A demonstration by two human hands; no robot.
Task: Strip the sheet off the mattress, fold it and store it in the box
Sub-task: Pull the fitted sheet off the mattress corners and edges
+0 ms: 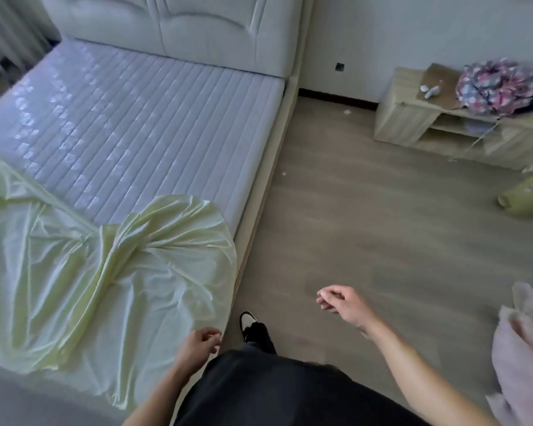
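Head view: the sheet [83,272], pale yellow, lay bunched and creased over the foot half of the mattress [142,112], its rounded edge draped at the mattress's near right corner; the head half of the mattress was bare, quilted in stripes, up against the headboard [197,29]. So the sheet looked partly stripped, not yet off. Left hand [197,342] hung just off the mattress's near right corner, beside the sheet edge, fingers loosely curled, holding nothing that I could see; whether a fingertip touched the cloth could not be told. Right hand [342,302] was out over the floor [382,210], well right of the mattress, fingers relaxed and half bent, empty. A shoe [248,322] showed right of the mattress's side. Handling judgement: sheet looked thin, light, limp and a bit sheeny, probably slippery, so it would slump and slide, not hold a fold by itself; nothing fragile. Best hold seemed to be the rounded hem at the near corner, then a second corner, pinching gathered cloth, not flat cloth. Far right of the mattress stood a low cabinet [437,124] with a floral bundle [499,84] and small white bottles [430,90] on top; a pale green item [530,195] lay on the floor past it; pinkish cloth [523,358] sat at the frame's right edge. No box clearly seen. No brands, labels or writing were readable.
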